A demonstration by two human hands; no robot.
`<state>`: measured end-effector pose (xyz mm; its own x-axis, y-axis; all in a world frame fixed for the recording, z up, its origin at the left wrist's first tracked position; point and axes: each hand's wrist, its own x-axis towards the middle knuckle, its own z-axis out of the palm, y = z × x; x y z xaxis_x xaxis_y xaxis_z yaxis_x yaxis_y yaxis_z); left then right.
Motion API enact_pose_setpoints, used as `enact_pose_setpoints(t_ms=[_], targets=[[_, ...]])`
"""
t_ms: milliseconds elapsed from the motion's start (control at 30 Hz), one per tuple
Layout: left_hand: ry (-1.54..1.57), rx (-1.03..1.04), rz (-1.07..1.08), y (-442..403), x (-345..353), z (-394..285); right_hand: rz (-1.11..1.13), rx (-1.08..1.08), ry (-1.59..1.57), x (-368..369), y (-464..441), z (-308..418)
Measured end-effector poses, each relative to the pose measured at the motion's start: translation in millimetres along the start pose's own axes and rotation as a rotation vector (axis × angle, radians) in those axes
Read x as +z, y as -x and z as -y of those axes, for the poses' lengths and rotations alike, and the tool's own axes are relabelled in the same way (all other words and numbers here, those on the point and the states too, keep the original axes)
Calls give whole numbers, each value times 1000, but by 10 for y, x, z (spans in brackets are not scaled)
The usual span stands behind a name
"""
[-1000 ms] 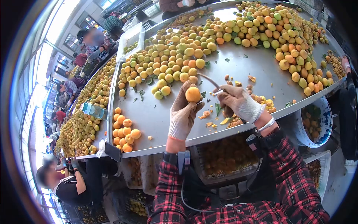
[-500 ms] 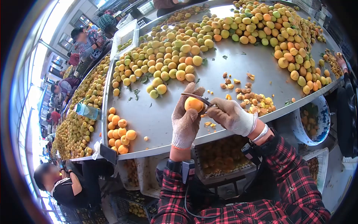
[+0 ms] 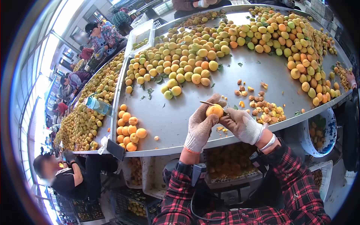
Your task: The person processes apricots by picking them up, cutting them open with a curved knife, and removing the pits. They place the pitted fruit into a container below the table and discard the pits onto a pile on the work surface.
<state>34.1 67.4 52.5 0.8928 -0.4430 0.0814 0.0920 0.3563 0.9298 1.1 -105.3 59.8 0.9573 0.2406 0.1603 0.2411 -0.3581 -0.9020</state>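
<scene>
My gloved left hand [image 3: 198, 129] is wrapped round an orange apricot [image 3: 214, 111], holding it just above the metal table. In my gloved right hand [image 3: 243, 126] is a thin, dark curved knife [image 3: 206, 102]. Its blade passes behind the apricot, and its tip shows past the fruit on the left. Whether the edge is in the flesh I cannot tell. Beyond my right hand lies a small heap of apricot stones and cut scraps [image 3: 268, 108]. Left of my hands, a group of smooth orange apricots [image 3: 129, 129] sits near the table's front edge.
Piles of green-yellow apricots [image 3: 180, 60] cover the far side of the metal table [image 3: 165, 120]. A blue-white basin [image 3: 330, 129] stands below at the right, crates [image 3: 153, 174] beneath the edge. A water bottle [image 3: 98, 105] lies on the left pile. Several people work around.
The view has shifted, so the table sits further right in it. The knife blade has moved from across the apricot's top to behind it. Both hands keep their hold.
</scene>
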Motion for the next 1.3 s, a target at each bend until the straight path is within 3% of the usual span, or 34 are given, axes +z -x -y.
enact_pose_setpoints(t_ms=[100,167,267,300,433,500,533,667,800,900,967,1067,1133,1200,1267,1300], targets=[[38,79,-69,-16,83,38,-42,-16,-41,33,-14,-49],[110,54,-264,-28,139,157,-65,-14,-31,49,-29,-64],[263,-98,-136,-1,100,110,-180,-105,120,64,-45,-55],[387,-50,-146,-8,187,122,-149,-127,211,69,-49,-65],[333,-49,-148,-25,84,66,-75,-74,323,116,-60,-74],[-346,-9,-210,-36,93,-60,-43,-44,311,146,-75,-102],[-347,-9,-212,-26,88,-81,-51,-74,265,182,-73,-136],[-7,125,-167,-2,71,-8,-82,-101,115,197,-28,-145],[250,6,-123,38,4,105,-115,-159,107,155,-16,-51],[387,-155,38,24,10,11,-93,-151,174,94,-26,-55],[-158,-76,-102,-3,3,-60,-82,-122,206,129,-40,-90],[-318,74,-132,13,28,-30,-65,-88,270,169,-29,-115],[-312,116,-151,31,98,-59,-91,-126,137,185,-17,-119],[146,141,-174,27,132,-80,-115,-146,123,180,-9,-74],[162,154,-118,39,75,-2,-139,-169,111,173,-10,-74],[256,28,-71,40,58,20,-149,-172,132,173,-13,-99]])
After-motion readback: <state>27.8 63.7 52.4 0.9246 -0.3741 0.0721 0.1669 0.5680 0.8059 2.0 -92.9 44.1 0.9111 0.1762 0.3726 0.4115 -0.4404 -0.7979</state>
